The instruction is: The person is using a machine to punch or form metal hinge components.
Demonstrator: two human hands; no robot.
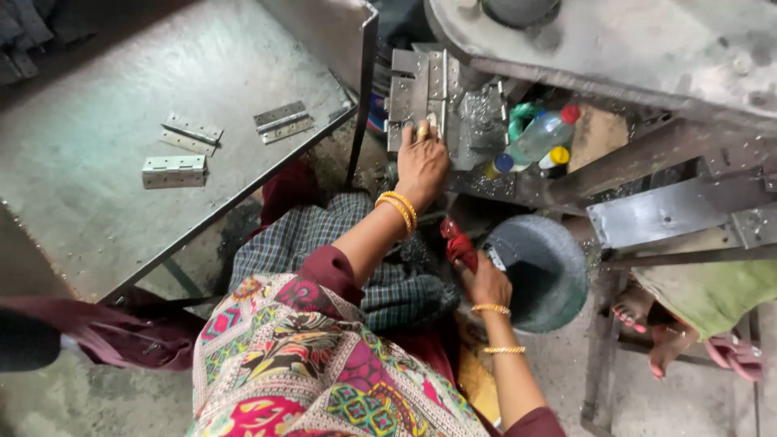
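Left hand [422,162] flat, fingers together on steel hinge plate [417,89]; right hand [488,283] grips red cloth [458,247]. Clear plastic bottles [541,139] crowd 3 o'clock; loose silver hinges [175,171] on grey metal worktop [97,97] at 9 o'clock.

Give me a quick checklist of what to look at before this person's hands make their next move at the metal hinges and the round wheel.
1. Left hand seated on the hinge plate in the machine: ok, fingertips rest on it.
2. Right hand set on the round grey wheel: ok, it touches the rim, with a red cloth beside it.
3. Fingers clear of moving parts: cannot tell, nothing shows what moves.
4. Spare hinges within reach: ok, three lie on the metal table to the left.
5. Plastic bottles out of the way: ok, they stand beside the plate, apart from both hands.
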